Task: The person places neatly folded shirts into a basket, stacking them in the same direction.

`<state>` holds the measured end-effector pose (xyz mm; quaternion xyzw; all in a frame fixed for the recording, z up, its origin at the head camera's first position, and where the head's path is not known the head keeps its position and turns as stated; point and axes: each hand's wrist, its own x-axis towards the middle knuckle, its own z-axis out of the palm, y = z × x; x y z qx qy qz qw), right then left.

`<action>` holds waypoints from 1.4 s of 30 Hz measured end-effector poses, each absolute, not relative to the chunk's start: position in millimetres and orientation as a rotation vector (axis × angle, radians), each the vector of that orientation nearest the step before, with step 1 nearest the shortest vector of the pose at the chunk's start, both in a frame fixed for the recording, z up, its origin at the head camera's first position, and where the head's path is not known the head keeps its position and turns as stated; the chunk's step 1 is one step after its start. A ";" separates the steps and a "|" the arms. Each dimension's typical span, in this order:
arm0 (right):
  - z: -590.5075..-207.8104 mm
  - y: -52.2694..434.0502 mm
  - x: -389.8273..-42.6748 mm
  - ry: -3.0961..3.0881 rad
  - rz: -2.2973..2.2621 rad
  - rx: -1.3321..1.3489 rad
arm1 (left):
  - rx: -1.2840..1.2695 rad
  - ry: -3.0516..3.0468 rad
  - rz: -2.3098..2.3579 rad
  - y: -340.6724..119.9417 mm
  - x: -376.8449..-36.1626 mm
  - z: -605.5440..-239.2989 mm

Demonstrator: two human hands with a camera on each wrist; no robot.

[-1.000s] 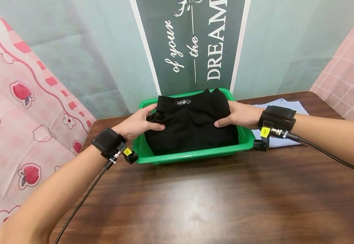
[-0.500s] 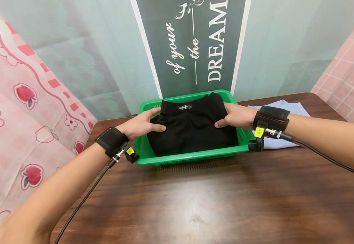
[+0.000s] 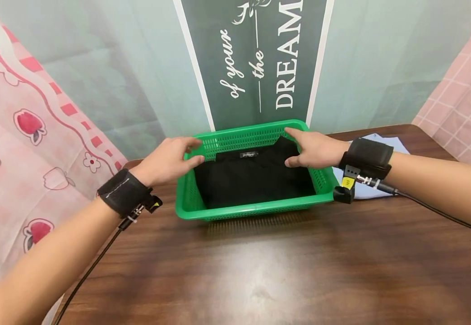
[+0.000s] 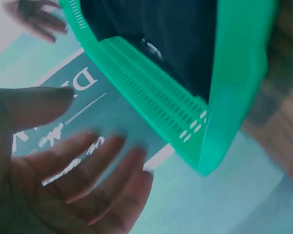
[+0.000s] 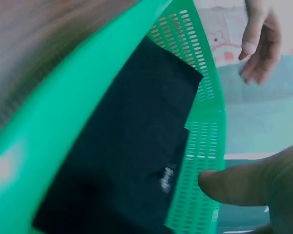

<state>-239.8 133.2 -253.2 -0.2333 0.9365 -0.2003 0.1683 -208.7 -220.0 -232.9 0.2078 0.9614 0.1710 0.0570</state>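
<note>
The folded black garment [image 3: 253, 178] lies flat on the floor of the green basket [image 3: 256, 210], well below the rim, its small label [image 3: 248, 155] toward the basket's far wall and its long side running left to right, parallel to the basket's near rim. Both hands hover above the basket's far half and hold nothing. The left hand [image 3: 169, 159] sits over the basket's far-left corner with relaxed, slightly bent fingers, its thumb tip just inside the left wall; the left wrist view shows its open palm [image 4: 63, 185] clear of the mesh wall [image 4: 156, 97], touching neither cloth nor plastic. The right hand [image 3: 314, 149] is over the basket's far-right corner, fingers stretched toward the far rim and thumb pointing inward over the garment's right edge; in the right wrist view its thumb [image 5: 234, 187] lies close against the mesh wall [image 5: 195, 161], though contact cannot be judged. From each hand the garment lies downward and inward, toward the basket's middle, and the two hands stand about equally near it, the right perhaps slightly closer to the cloth. Just right of the basket, a light blue cloth [image 3: 377, 189] lies on the wooden counter [image 3: 260, 271], partly under the right wrist. Behind the basket hangs a dark banner [image 3: 256, 58] with white lettering.
</note>
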 end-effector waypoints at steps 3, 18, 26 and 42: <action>-251.7 132.5 -239.8 2.710 -0.423 -0.865 | 0.752 2.924 0.383 -214.4 -205.1 -230.0; -271.2 138.0 -260.2 2.489 0.059 -1.010 | 0.611 2.430 -0.378 -180.8 -220.7 -250.8; -268.7 136.9 -255.6 2.398 0.268 -1.012 | 0.541 2.285 -0.485 -171.0 -233.0 -258.1; -189.8 154.2 -225.7 2.762 -0.358 -1.236 | 1.126 2.606 -0.341 -91.4 -256.5 -251.4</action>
